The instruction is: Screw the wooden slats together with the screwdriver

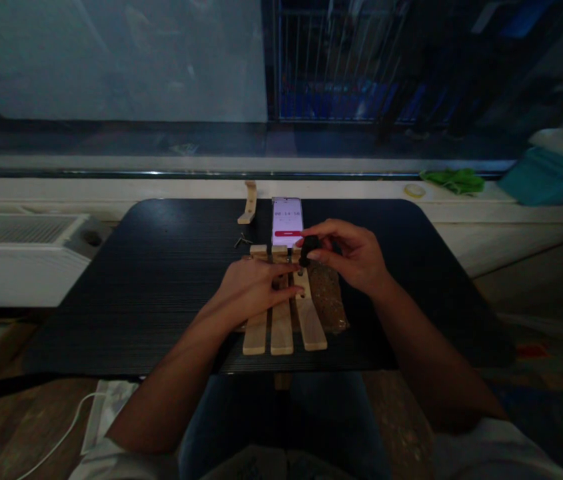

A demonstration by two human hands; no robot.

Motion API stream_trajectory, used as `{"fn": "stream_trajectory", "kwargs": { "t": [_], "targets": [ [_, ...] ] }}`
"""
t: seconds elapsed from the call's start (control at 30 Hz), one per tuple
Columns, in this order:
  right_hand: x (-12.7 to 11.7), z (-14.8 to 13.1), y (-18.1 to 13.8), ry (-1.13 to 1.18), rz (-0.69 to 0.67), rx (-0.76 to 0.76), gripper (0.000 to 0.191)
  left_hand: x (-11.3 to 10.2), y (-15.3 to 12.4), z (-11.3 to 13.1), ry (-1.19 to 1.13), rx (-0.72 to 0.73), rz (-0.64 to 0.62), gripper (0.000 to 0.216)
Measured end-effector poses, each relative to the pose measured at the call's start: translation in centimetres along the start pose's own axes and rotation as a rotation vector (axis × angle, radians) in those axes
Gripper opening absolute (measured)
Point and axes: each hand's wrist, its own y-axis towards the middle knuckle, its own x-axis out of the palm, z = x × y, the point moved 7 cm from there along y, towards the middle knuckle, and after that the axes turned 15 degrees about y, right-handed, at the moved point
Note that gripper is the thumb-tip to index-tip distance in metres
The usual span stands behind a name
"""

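Observation:
Three pale wooden slats (pixel 281 323) lie side by side on a dark table (pixel 161 287). My left hand (pixel 254 285) rests flat on top of them with its fingers stretched out to the right. My right hand (pixel 348 253) hovers over the slats' far end, its fingers and thumb pinched on a small black object (pixel 310 245). A brown flat pad (pixel 328 299) lies just right of the slats, under that hand.
A lit phone (pixel 287 220) lies at the table's far edge. Left of it are a curved wooden piece (pixel 248 203) and small screws (pixel 242 240). On the sill behind sit a tape roll (pixel 414 191), green cloth (pixel 454 180) and a teal box (pixel 556 175).

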Motion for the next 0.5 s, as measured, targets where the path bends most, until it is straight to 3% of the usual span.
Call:
{"fn": "stream_trajectory", "kwargs": {
  "t": [0.27, 0.5],
  "targets": [
    [-0.40, 0.71, -0.16, 0.003, 0.144, 0.004, 0.025, -0.13, -0.08, -0.01, 0.001, 0.006, 0.018, 0.051],
    [0.14, 0.28, -0.14, -0.014, 0.095, -0.071, 0.021, -0.11, 0.00, 0.02, 0.016, 0.003, -0.015, 0.050]
  ]
}}
